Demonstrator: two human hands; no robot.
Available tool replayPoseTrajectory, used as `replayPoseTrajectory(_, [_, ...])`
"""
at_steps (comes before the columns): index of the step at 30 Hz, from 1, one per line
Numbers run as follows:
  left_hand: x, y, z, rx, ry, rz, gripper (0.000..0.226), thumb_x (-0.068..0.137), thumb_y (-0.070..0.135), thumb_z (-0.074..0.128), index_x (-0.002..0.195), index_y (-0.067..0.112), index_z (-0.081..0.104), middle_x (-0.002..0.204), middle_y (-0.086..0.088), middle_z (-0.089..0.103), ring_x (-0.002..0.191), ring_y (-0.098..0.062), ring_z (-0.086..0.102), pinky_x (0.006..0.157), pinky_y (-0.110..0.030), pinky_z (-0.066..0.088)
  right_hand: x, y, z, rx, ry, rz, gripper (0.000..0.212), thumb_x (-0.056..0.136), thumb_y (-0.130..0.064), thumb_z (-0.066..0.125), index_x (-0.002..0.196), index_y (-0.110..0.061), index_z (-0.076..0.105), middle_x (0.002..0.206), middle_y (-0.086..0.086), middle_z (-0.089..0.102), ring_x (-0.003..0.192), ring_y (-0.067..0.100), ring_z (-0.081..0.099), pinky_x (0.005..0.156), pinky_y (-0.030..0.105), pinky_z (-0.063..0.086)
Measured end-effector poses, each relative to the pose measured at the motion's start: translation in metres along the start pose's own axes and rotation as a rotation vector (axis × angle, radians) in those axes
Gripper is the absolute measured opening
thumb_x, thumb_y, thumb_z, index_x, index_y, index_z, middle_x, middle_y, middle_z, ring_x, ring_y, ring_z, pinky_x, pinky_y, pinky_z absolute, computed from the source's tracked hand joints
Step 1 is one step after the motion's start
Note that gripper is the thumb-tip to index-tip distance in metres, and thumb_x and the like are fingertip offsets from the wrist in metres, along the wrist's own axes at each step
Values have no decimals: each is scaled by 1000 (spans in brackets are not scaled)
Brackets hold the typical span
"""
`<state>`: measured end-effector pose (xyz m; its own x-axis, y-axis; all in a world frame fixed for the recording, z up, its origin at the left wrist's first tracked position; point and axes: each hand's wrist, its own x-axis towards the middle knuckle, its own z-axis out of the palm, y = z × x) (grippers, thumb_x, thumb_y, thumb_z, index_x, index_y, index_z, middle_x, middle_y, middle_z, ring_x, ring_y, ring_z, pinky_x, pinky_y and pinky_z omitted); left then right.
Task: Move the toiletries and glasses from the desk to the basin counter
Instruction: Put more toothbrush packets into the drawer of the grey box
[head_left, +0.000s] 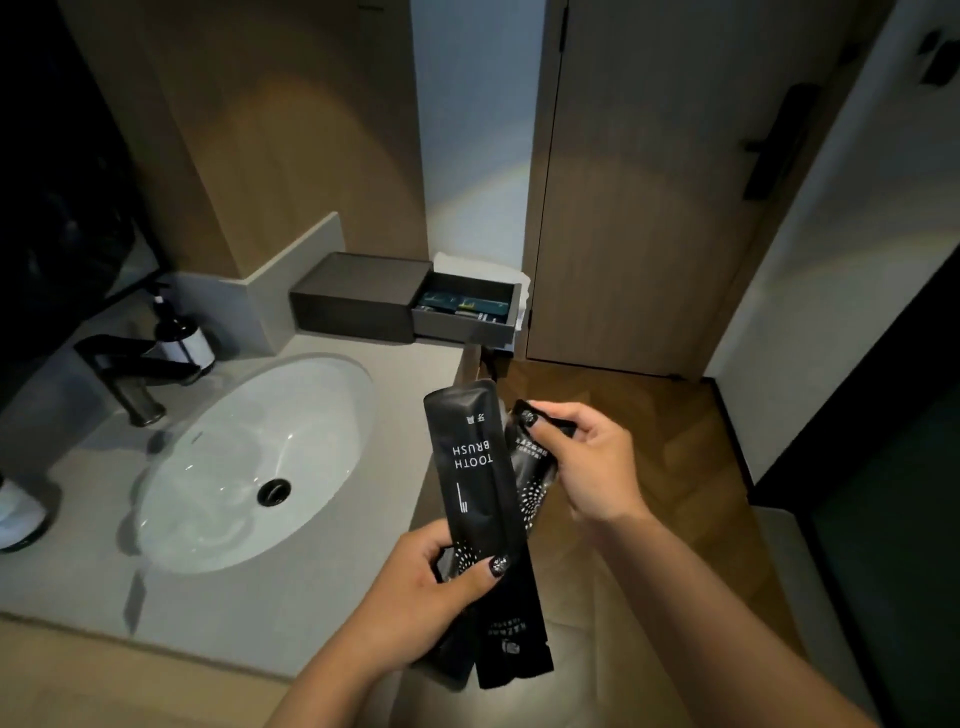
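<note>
Head view: both hands raised at the counter's (405, 374) right edge, beside the basin (249, 467).
Left hand (431, 587): palm up, thumb and fingers clamped round the lower part of the toothbrush pack (470, 467).
Right hand (592, 462): fingers pinching the top of a second pack (535, 483), tucked behind the first.
Packs: in the air, overlapping, not yet on the counter.
Box (363, 296): back of counter, drawer (467, 309) pulled out.

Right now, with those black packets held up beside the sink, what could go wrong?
The left hand grips the toothbrush packet only at its lower end, so it could slip. The right hand pinches the second packet by its top edge. Both are held over the counter's edge; either could fall to the floor or into the basin.
</note>
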<state>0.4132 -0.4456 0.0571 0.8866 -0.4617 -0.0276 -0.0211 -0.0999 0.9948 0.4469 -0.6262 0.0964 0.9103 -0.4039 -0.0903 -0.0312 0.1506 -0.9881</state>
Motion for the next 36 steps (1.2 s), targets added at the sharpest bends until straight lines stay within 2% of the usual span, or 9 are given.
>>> replayPoseTrajectory(4, [57, 13, 35, -41, 125, -81, 11, 82, 20, 74, 90, 27, 71, 81, -9, 71, 64, -26, 66, 50, -35, 52, 65, -28, -47, 22, 88, -46, 18, 84, -5, 67, 87, -21, 74, 91, 2, 73, 92, 23, 69, 83, 42, 58])
replayPoseTrajectory(7, [97, 21, 62, -28, 235, -34, 15, 83, 8, 71, 90, 22, 72, 87, -9, 73, 75, -31, 68, 61, -47, 54, 101, -39, -71, 125, 98, -12, 13, 84, -3, 65, 88, -15, 70, 90, 8, 71, 95, 28, 67, 89, 46, 55])
replayPoseTrajectory(11, [136, 24, 87, -49, 281, -12, 21, 82, 4, 70, 83, 25, 73, 84, -1, 75, 78, -15, 70, 65, -26, 54, 131, -33, -94, 64, 20, 42, 8, 84, -12, 69, 90, -7, 68, 93, 21, 71, 102, 49, 61, 90, 64, 47])
replayPoseTrajectory(14, [161, 25, 93, -83, 294, -26, 19, 82, 2, 69, 84, 21, 72, 84, -3, 74, 74, -10, 68, 62, -20, 54, 144, -27, -98, 1, -72, 37, 9, 86, -9, 66, 94, -5, 69, 91, 16, 74, 94, 38, 69, 83, 51, 56])
replayPoseTrajectory(17, [188, 22, 93, -99, 299, -40, 18, 82, 3, 69, 83, 21, 72, 83, -6, 73, 71, -11, 67, 58, -21, 53, 177, -31, -104, -87, -54, -25, 7, 86, -10, 66, 92, -8, 70, 91, 10, 75, 87, 25, 72, 78, 42, 59])
replayPoseTrajectory(21, [230, 18, 83, -155, 361, -28, 19, 81, -5, 67, 82, 14, 71, 73, 5, 74, 67, 1, 65, 60, -12, 49, 235, -43, -105, -28, 65, -49, 5, 85, -13, 68, 88, -10, 70, 89, 10, 74, 86, 25, 72, 75, 39, 58])
replayPoseTrajectory(27, [313, 9, 58, -264, 351, -24, 15, 83, -8, 63, 88, 5, 69, 78, -1, 75, 73, -6, 68, 63, -16, 52, 282, -25, -62, 10, -48, 43, 6, 85, -1, 65, 91, 0, 66, 80, 10, 75, 74, 19, 73, 59, 26, 57])
replayPoseTrajectory(32, [364, -4, 21, -354, 357, -97, 16, 87, -4, 60, 99, 4, 65, 89, -7, 76, 84, -16, 71, 64, -21, 55, 337, -26, -29, -43, -99, 13, 10, 84, -1, 66, 94, 0, 67, 82, 10, 75, 74, 15, 73, 61, 22, 56])
replayPoseTrajectory(36, [392, -7, -19, -399, 452, -119, 17, 91, 0, 54, 105, 8, 60, 93, -7, 75, 83, -14, 72, 64, -24, 58, 387, -26, -2, -97, -96, 1, 12, 85, -9, 68, 96, -3, 68, 85, 10, 75, 80, 23, 71, 73, 35, 56])
